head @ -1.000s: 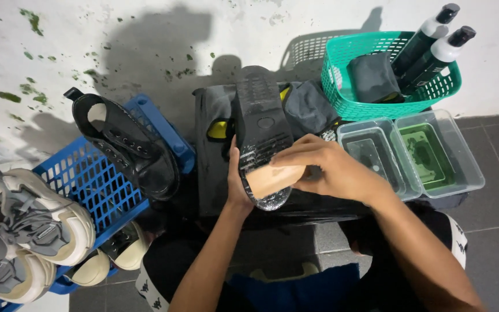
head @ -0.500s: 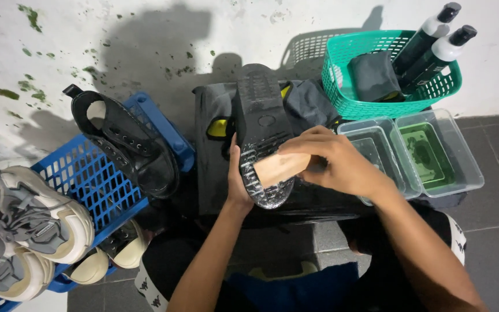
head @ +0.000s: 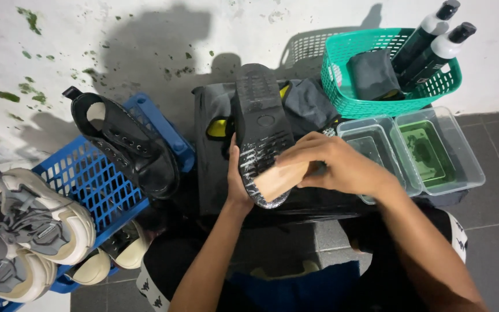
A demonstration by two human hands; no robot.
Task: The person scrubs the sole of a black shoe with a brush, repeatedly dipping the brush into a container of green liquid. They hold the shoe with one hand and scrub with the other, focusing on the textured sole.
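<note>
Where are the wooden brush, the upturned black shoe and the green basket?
wooden brush (head: 276,178), head view, its pale back.
black shoe (head: 261,110), head view, mid sole.
green basket (head: 342,95), head view, front wall.

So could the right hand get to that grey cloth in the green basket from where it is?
Probably yes. The right hand holds a wooden brush against the shoe sole, and the grey cloth lies uncovered in the open-topped green basket just beyond, but the brush occupies it.
</note>
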